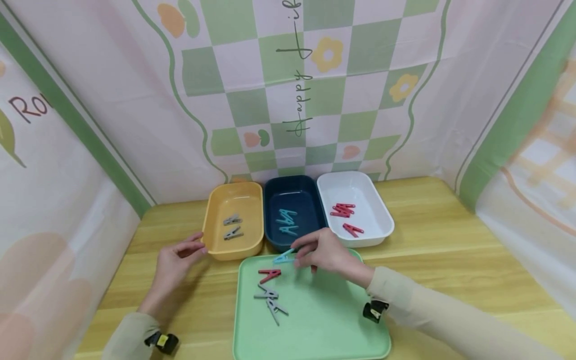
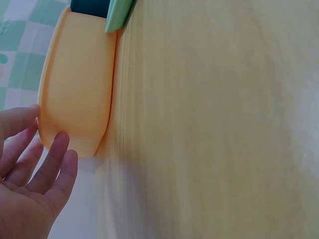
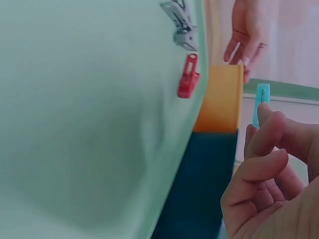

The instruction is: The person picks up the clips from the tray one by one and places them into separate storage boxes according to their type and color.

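In the head view, the right hand (image 1: 325,250) pinches a blue clip (image 1: 281,259) over the tray (image 1: 333,320) near eleven o'clock; the left hand (image 1: 176,261) touches the yellow bin (image 1: 245,250) at eight. By left wrist, those fingers look loosely spread. By right wrist, the clip points toward twelve.

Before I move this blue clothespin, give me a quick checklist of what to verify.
1. Blue clothespin pinched by the right hand: ok.
2. Firmness of that pinch: cannot tell.
3. Navy bin holding only blue pegs: ok.
4. Yellow bin holding only gray pegs, white bin only red pegs: ok.
5. Left hand clear of the yellow bin: not ok, touching it.
6. Green tray bare: not ok, one red clothespin and two gray clothespins lie there.
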Available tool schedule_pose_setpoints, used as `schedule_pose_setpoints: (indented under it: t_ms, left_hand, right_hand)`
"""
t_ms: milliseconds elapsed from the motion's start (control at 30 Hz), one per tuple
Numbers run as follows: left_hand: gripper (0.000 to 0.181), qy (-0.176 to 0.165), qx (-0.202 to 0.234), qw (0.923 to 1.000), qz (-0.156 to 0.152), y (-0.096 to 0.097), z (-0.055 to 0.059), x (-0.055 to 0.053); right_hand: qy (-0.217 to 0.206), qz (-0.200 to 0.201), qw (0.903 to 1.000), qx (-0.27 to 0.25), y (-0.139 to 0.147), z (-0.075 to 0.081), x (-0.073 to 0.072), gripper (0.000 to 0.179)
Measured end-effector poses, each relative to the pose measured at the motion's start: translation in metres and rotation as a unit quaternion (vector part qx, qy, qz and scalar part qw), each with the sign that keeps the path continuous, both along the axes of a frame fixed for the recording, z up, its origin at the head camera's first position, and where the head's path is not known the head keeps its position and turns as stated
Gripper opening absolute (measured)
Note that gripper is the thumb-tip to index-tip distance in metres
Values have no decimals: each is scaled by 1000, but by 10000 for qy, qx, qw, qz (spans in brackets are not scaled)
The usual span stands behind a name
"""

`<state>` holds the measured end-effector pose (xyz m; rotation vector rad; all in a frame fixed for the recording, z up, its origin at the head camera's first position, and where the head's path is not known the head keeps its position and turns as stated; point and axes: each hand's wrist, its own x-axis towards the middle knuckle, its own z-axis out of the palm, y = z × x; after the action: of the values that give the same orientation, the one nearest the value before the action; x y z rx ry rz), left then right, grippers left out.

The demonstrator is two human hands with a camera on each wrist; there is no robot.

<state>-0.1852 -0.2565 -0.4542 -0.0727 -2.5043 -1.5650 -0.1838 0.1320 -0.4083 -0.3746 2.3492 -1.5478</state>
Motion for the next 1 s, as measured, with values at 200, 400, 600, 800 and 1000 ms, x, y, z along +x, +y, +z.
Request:
schedule_pose_setpoints:
  t_ms: [200,400,600,800,1000]
  left_hand:
    - [20,-77,51,10000,5,0,1,1]
    - [20,-128,19,9999,18,0,2,1]
    - [19,-72,45,10000,-2,1,1,1]
    - [19,-36,16,10000,-41,0,1,1]
    - [19,-39,-36,10000,-29,0,1,1]
  right_hand:
    - [28,-128,9999,94,5,12,-5,32]
    - [1,-267,9995,170,10,22,-11,33]
    - [12,-370,9993,73,14,28,-18,34]
    - [-85,-472,9988,-102,17,33,-27,37]
    - [39,-546,9984,-165,17,34,-38,37]
